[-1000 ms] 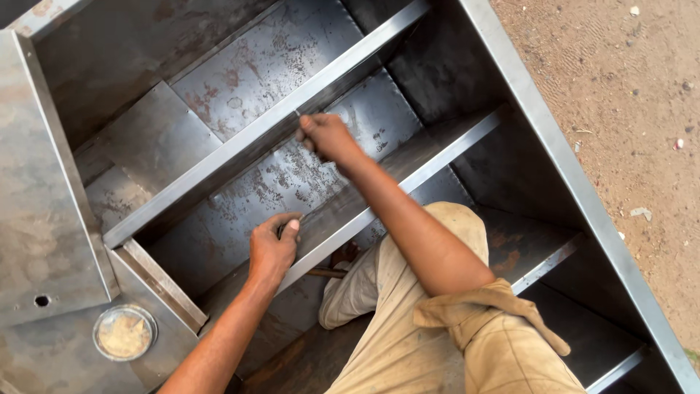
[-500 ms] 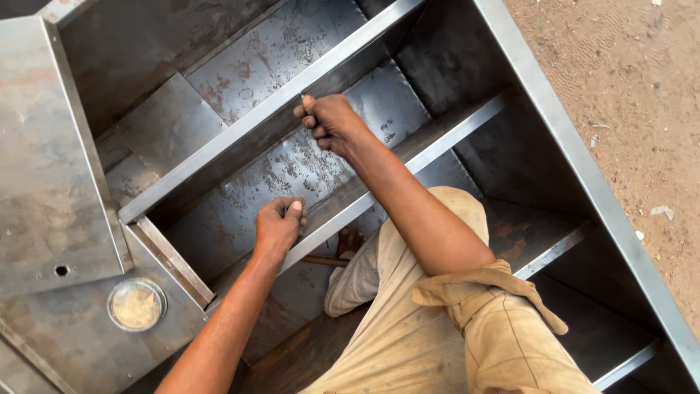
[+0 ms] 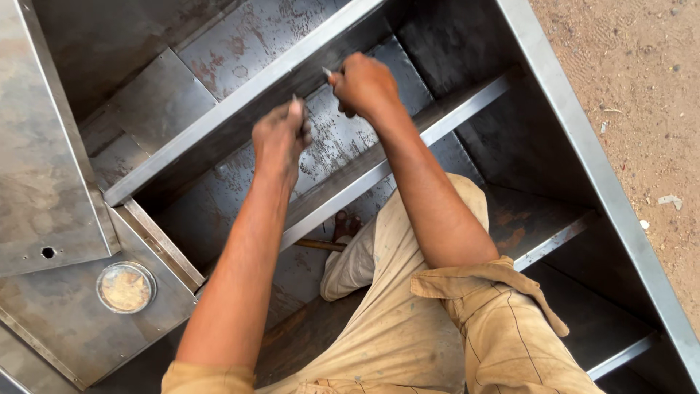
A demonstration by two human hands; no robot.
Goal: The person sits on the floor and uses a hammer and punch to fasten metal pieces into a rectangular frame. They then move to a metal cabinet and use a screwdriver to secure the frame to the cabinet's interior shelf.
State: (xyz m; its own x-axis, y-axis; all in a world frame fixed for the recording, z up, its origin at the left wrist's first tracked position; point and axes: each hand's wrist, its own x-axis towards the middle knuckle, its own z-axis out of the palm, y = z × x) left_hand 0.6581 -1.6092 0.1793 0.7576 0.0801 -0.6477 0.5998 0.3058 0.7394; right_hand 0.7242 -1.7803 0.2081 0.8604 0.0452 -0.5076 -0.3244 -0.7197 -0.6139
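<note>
Fists: right hand closes on a small tool above the steel rail; left hand grips something thin beside it; rail looks stiff, heavy

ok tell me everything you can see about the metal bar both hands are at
The bar is a long, straight strip of dull grey sheet metal, folded to an angle, with a pale top face and a darker side. It runs diagonally across the open metal box, from lower left to upper right, above the scuffed, rust-spotted floor. The left hand and right hand are against its near edge, each gripping something small I cannot make out. A second, similar bar lies parallel, nearer the person.
</note>
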